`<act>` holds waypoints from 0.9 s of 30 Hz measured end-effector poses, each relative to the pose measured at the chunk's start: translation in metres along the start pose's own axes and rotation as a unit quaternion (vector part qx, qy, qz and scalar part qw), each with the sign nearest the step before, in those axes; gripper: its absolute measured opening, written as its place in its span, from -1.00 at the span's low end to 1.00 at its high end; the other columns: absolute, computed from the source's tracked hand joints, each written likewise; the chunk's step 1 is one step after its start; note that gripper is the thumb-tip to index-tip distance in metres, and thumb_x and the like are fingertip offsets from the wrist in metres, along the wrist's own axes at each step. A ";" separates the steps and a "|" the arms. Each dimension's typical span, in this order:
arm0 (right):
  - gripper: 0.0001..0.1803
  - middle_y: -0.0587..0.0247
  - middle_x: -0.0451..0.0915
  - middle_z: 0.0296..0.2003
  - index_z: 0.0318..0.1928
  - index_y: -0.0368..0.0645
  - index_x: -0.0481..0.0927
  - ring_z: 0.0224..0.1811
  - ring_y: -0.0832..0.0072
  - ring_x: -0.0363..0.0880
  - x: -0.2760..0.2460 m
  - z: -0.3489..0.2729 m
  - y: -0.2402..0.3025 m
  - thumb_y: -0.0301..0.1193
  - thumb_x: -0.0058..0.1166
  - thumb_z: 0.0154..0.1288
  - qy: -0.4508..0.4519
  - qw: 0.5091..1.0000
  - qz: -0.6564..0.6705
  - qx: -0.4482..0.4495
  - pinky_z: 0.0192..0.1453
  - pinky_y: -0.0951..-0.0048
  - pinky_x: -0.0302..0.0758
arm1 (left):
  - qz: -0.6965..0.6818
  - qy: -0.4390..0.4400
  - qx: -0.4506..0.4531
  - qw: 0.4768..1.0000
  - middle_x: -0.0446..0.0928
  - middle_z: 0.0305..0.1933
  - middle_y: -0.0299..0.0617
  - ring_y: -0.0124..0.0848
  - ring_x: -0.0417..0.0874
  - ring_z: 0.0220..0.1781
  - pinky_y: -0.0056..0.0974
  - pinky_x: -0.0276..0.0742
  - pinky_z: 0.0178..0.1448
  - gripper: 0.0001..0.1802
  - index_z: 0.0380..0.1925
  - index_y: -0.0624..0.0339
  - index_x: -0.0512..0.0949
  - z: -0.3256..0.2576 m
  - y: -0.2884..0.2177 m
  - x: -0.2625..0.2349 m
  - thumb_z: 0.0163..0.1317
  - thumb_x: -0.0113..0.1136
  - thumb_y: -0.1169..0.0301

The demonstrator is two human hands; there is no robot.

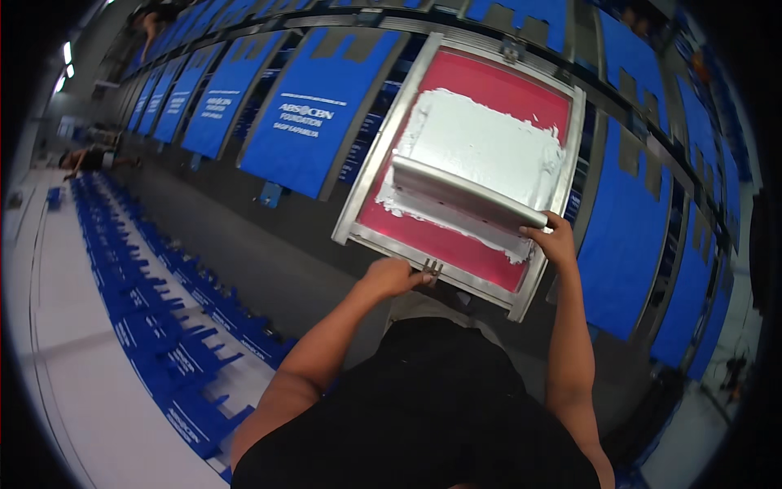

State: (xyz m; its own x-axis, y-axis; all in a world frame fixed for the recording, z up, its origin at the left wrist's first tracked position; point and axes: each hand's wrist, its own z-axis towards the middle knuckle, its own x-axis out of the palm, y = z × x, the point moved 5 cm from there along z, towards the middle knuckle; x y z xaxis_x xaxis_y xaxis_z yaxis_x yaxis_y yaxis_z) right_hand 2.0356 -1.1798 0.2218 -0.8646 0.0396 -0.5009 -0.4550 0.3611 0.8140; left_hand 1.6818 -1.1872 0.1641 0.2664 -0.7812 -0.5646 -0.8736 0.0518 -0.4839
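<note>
Blue bags point(326, 90) alongside, left hand point(389, 278) low at frame point(389, 136), right hand point(555, 242) round squeegee point(468, 192)

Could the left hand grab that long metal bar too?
Probably yes: the left hand is at the near edge of the frame, the right hand holds only the right end of the bar, and nothing seems to block the left end.

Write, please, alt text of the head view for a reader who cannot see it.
A bare right-hand grip holds a metal squeegee across white ink on a framed pink screen; the left-hand grip is at the frame's near edge. Blue printed bags lie nearby.
</note>
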 end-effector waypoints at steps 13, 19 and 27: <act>-0.59 0.27 0.65 -0.37 -0.18 -0.28 0.66 -0.35 0.54 0.55 0.006 0.057 -0.020 -0.31 0.41 -0.03 -0.058 0.979 0.172 0.098 -0.28 0.47 0.45 | -0.395 -0.290 0.098 0.866 0.60 0.03 -0.06 -0.39 0.59 0.02 -0.30 0.48 0.11 -0.57 0.18 0.30 0.46 0.067 0.073 -0.146 0.38 0.09 0.32; -0.52 0.23 0.67 -0.28 -0.12 -0.30 0.66 -0.24 0.50 0.59 -0.011 0.039 -0.061 -0.36 0.44 -0.11 -0.108 0.967 0.214 0.085 -0.08 0.45 0.47 | -0.351 -0.267 0.058 0.896 0.45 0.24 0.08 -0.33 0.47 0.21 -0.32 0.33 0.29 -0.41 0.30 0.45 0.27 0.126 0.100 -0.080 0.42 0.08 0.26; -0.56 0.17 0.68 -0.28 -0.15 -0.34 0.67 -0.23 0.46 0.62 -0.022 0.019 -0.056 -0.43 0.40 -0.11 -0.168 0.961 0.202 0.090 -0.04 0.44 0.50 | -0.386 -0.201 0.120 0.892 0.52 0.16 0.07 -0.34 0.52 0.15 -0.30 0.38 0.24 -0.43 0.23 0.41 0.37 0.159 0.075 -0.095 0.39 0.12 0.20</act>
State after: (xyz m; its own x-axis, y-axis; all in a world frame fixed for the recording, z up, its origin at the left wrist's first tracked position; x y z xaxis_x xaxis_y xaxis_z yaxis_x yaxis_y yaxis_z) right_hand 2.0838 -1.1833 0.1813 -0.8320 0.4974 -0.2458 -0.0262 0.4074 0.9129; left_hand 1.6557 -1.0102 0.0750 0.9177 -0.3577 -0.1729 -0.2677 -0.2351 -0.9344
